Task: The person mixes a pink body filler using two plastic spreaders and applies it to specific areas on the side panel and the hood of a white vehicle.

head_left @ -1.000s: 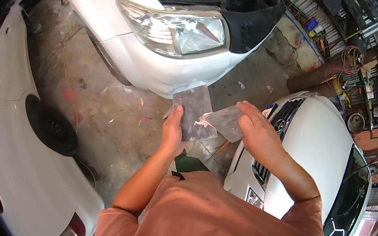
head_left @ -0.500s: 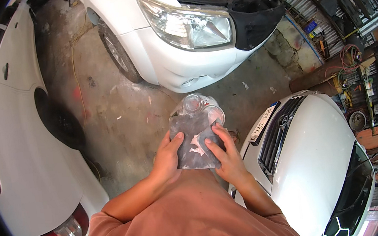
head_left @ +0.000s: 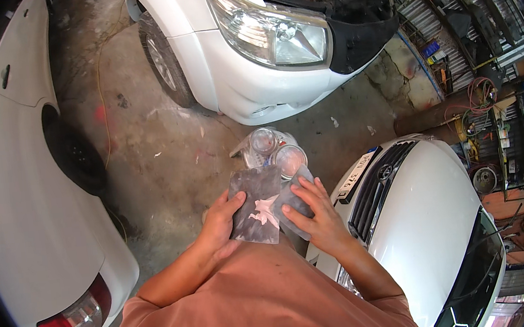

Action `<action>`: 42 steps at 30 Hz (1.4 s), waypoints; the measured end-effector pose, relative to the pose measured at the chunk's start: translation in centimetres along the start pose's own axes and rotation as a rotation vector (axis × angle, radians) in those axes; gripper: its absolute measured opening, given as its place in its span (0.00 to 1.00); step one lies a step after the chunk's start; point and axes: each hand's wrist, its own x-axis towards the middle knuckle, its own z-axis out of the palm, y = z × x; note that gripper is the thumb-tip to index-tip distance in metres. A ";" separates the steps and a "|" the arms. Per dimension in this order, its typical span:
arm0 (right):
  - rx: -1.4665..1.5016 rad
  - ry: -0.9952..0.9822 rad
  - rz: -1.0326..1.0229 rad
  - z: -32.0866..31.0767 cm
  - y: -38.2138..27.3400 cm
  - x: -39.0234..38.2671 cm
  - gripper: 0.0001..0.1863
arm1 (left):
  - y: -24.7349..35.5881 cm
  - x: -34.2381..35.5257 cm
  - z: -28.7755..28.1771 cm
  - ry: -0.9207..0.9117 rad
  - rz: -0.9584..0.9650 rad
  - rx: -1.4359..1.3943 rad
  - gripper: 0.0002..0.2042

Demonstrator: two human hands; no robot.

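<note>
The grey rectangular plate (head_left: 248, 186) has shifted, baring more of a round silver-rimmed can (head_left: 289, 146), pinkish inside; left hand (head_left: 217, 219) grips plate, right hand (head_left: 321, 218) a smaller grey sheet (head_left: 286, 195).

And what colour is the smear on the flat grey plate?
Pale pink smear, clearest in the head view.

Vehicle repair workshop, stained concrete floor (head_left: 154, 143), parked white vehicles (head_left: 433, 209), exposed engine bay (head_left: 351, 10), cluttered racks (head_left: 522, 130), corrugated sheeting (head_left: 410, 1)

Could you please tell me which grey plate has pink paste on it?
The larger plate in the left hand bears pink paste; the smaller plate in the right hand looks bare.
</note>
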 end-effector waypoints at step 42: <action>0.280 0.254 0.049 2.8 -2.4 0.2 0.45 | -0.5 1.0 2.3 0.196 0.410 0.198 0.16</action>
